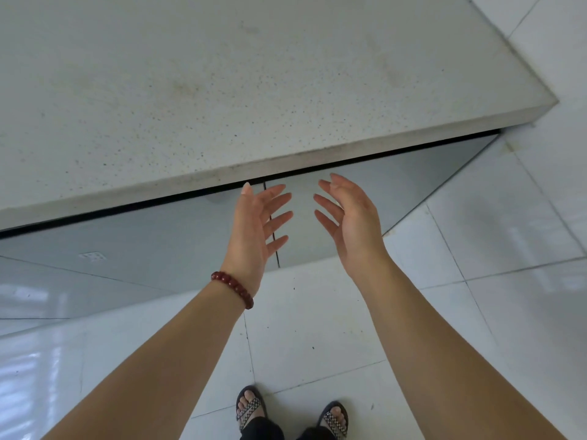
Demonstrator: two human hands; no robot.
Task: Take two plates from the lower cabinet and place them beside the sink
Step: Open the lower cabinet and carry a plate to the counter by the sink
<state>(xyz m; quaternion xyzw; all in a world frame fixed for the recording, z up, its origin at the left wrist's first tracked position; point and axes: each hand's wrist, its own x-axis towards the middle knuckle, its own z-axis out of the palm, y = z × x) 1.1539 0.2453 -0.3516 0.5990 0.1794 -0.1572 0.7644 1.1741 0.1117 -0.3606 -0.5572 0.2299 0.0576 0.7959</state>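
Grey cabinet doors [165, 242] stood shut beneath the countertop's front edge, and we held both hands out before them, touching nothing. Our left hand [254, 230], a dark red bead bracelet [233, 289] on its wrist, was spread wide with the palm turned inward and the fingers apart; our right hand [349, 223] faced it, fingers loosely curved and empty too. Between the two hands ran the thin dark seam [275, 246] where two doors met, running up and down the cabinet front, just behind our left fingertips. We could see no plates, since the doors hid whatever lay inside. Above, the speckled pale stone countertop [254, 90] ran bare to its right corner. Below, glossy white floor tiles [317, 328] reflected light, and our sandalled feet [251, 408] stood near the cabinet.
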